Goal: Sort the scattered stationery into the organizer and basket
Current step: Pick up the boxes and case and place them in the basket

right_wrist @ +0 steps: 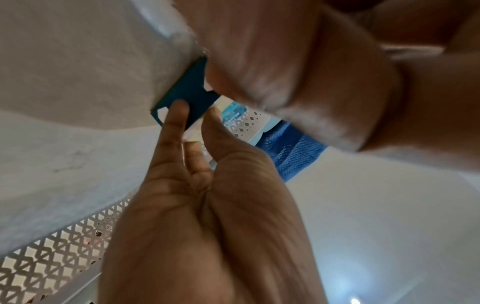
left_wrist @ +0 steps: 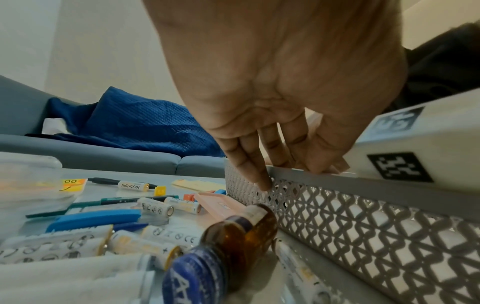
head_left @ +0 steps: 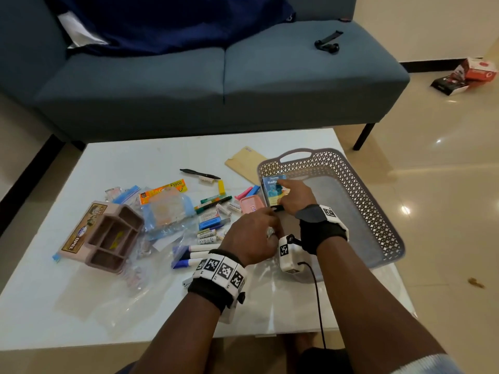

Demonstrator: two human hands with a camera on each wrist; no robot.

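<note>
A grey lattice basket stands at the table's right, and a brown compartment organizer lies at the left. My right hand pinches a blue box just inside the basket's left wall. In the right wrist view its thumb and forefinger grip the blue box at its dark end flap. My left hand sits at the near end of the box. In the left wrist view the left hand lays fairly straight fingers over the basket rim.
Between organizer and basket lie markers, batteries, a black pen, a pink case and plastic bags. A brown bottle lies against the basket wall. A tan envelope sits behind the basket; a sofa lies beyond.
</note>
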